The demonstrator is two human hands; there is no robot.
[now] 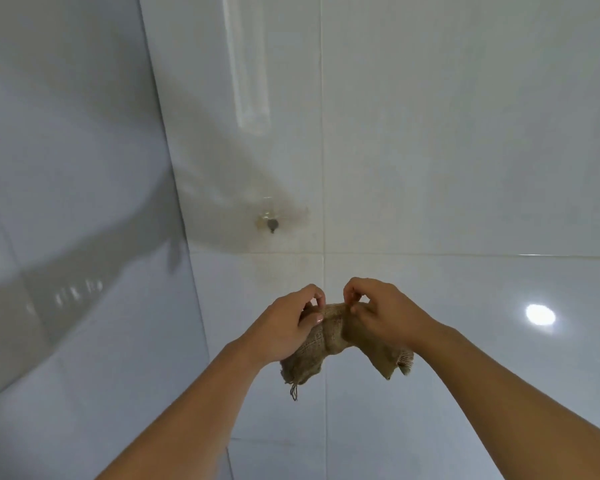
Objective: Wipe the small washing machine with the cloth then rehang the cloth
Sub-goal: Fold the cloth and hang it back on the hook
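Observation:
A brown, coarse-woven cloth (329, 336) with frayed edges is bunched between both hands in front of a white tiled wall. My left hand (284, 327) grips its left part with thumb and fingers pinched on the top edge. My right hand (378, 313) pinches the top edge just to the right, and the cloth's ends hang down below both hands. A small metal hook (272, 225) sticks out of the wall above the hands, bare, with stains around it. The washing machine is not in view.
Glossy white wall tiles (465, 168) fill the view, with a corner to a second wall (66, 202) on the left. A lamp reflection (540, 314) shines on the tile at right.

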